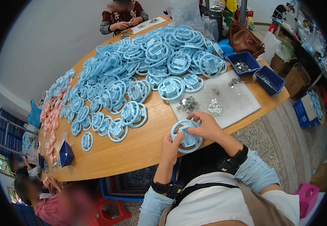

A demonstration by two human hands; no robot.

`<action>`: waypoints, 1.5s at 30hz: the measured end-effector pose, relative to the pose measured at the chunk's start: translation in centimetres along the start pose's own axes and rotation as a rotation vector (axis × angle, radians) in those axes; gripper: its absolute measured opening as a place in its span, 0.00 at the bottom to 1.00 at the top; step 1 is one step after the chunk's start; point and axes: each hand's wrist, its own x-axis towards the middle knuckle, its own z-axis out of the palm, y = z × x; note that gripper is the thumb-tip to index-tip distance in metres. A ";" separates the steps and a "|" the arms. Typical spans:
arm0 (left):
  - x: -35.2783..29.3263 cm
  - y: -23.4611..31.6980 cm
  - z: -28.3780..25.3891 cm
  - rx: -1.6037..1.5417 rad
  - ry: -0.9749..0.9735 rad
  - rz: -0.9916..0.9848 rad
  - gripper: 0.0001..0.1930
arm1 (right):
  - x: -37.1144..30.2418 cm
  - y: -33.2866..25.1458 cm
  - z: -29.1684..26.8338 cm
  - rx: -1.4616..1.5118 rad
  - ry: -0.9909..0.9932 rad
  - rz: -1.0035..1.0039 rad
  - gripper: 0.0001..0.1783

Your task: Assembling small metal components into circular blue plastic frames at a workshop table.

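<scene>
Just off the table's front edge I hold a light-blue plastic part (188, 142), shaped like a toy steering wheel with a boxy centre. My left hand (168, 148) is closed on its left rim, thumb on the front. The fingers of my right hand (207, 126) pinch it at the upper right, thumb near the centre. Something thin shows by the right fingertips, too small to name. Beyond them, small metal pieces lie in a darker pile (188, 104) and a shinier pile (215, 107) on a pale board (242, 109).
A large heap of similar blue parts (133, 64) covers the wooden table (156, 145). Pink parts (52, 113) lie at its left end. Two dark-blue bins (269, 80) and a brown bag (244, 39) stand right. Co-workers sit at the far side and lower left. Below is a blue crate (104, 188).
</scene>
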 end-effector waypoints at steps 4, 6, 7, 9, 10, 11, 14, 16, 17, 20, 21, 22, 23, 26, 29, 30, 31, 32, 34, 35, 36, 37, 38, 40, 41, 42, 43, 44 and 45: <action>-2.0 1.2 -0.6 0.028 0.015 -0.034 0.15 | -0.2 -1.4 0.1 0.142 -0.106 0.064 0.22; -2.8 2.3 -1.2 -0.062 0.021 -0.146 0.16 | -0.7 -1.8 1.2 0.148 -0.076 -0.045 0.21; -3.3 2.7 -1.5 -0.155 0.023 -0.259 0.17 | -0.8 -2.2 1.6 0.122 -0.073 -0.067 0.22; -4.2 2.0 -3.1 -0.133 0.045 -0.257 0.17 | -1.3 -2.6 2.3 0.101 -0.113 -0.093 0.23; -4.6 1.8 -3.7 -0.114 0.047 -0.270 0.18 | -1.7 -2.8 2.7 0.071 -0.134 -0.105 0.23; -5.2 1.7 -3.5 -0.123 0.063 -0.209 0.16 | -2.0 -3.1 3.1 0.046 -0.179 -0.067 0.23; -6.9 2.2 -4.2 0.029 0.074 -0.158 0.14 | -2.8 -3.5 4.3 0.128 -0.302 -0.016 0.23; -8.6 2.2 -5.1 0.032 0.109 -0.138 0.13 | -3.2 -4.0 5.6 0.108 -0.343 -0.080 0.21; -9.6 2.3 -5.5 0.035 0.175 -0.106 0.13 | -3.3 -4.2 6.4 0.097 -0.387 -0.175 0.21; -12.8 2.2 -8.1 0.033 0.269 -0.120 0.13 | -3.8 -4.0 8.0 0.048 -0.483 -0.370 0.21; -14.0 2.1 -9.4 0.006 0.288 -0.135 0.13 | -4.1 -4.1 8.3 0.063 -0.467 -0.387 0.22; -15.1 1.9 -11.2 0.009 0.329 -0.168 0.12 | -4.1 -4.0 8.4 0.078 -0.451 -0.403 0.22; -16.3 1.5 -13.0 0.046 0.425 -0.215 0.12 | -3.8 -3.8 8.3 0.082 -0.454 -0.407 0.22; -18.2 2.1 -17.1 0.577 0.615 -0.151 0.13 | -2.6 -2.0 6.7 0.042 -0.320 -0.372 0.21; -17.3 5.8 -18.1 0.542 0.774 0.038 0.13 | -2.0 -1.4 4.9 0.015 -0.292 -0.324 0.12; -16.4 7.3 -17.7 0.561 0.752 0.068 0.12 | -1.9 -1.2 4.5 0.001 -0.309 -0.297 0.09; -15.1 7.8 -18.4 0.639 0.683 0.182 0.13 | -1.7 -0.7 4.1 -0.010 -0.292 -0.288 0.09; -13.5 8.4 -18.5 0.736 0.631 0.238 0.15 | -1.5 0.0 3.7 -0.038 -0.221 -0.372 0.07; -10.0 9.0 -19.1 0.947 0.599 0.202 0.18 | -0.8 1.2 2.9 -0.074 -0.150 -0.455 0.05; -7.9 9.3 -18.8 0.940 0.580 0.205 0.18 | -0.1 1.9 1.9 -0.160 -0.058 -0.406 0.04; -5.7 9.7 -18.5 1.198 0.485 0.282 0.20 | 0.5 2.5 1.0 -0.247 0.034 -0.354 0.04; -3.9 9.8 -18.3 1.452 0.383 0.364 0.24 | 1.1 3.0 0.1 -0.260 0.044 -0.344 0.04; -2.9 10.1 -18.4 1.454 0.381 0.369 0.24 | 1.8 2.9 -0.7 -0.290 0.092 -0.293 0.04; -1.0 9.8 -20.4 1.574 0.315 0.436 0.30 | 2.3 2.8 -1.0 -0.325 0.137 -0.244 0.04; -0.6 9.7 -21.3 1.574 0.319 0.435 0.30 | 2.5 2.6 -0.6 -0.374 0.127 -0.279 0.04; 0.3 9.8 -21.7 1.577 0.293 0.362 0.31 | 2.7 2.6 -0.5 -0.428 0.127 -0.305 0.05; 1.0 9.7 -22.1 1.580 0.267 0.287 0.32 | 2.8 2.5 -0.2 -0.432 0.132 -0.300 0.05; 1.4 9.6 -22.5 1.578 0.261 0.290 0.32 | 3.0 2.4 0.1 -0.471 0.136 -0.246 0.05; 1.7 9.7 -22.5 1.581 0.271 0.297 0.33 | 3.2 2.5 0.4 -0.509 0.140 -0.190 0.05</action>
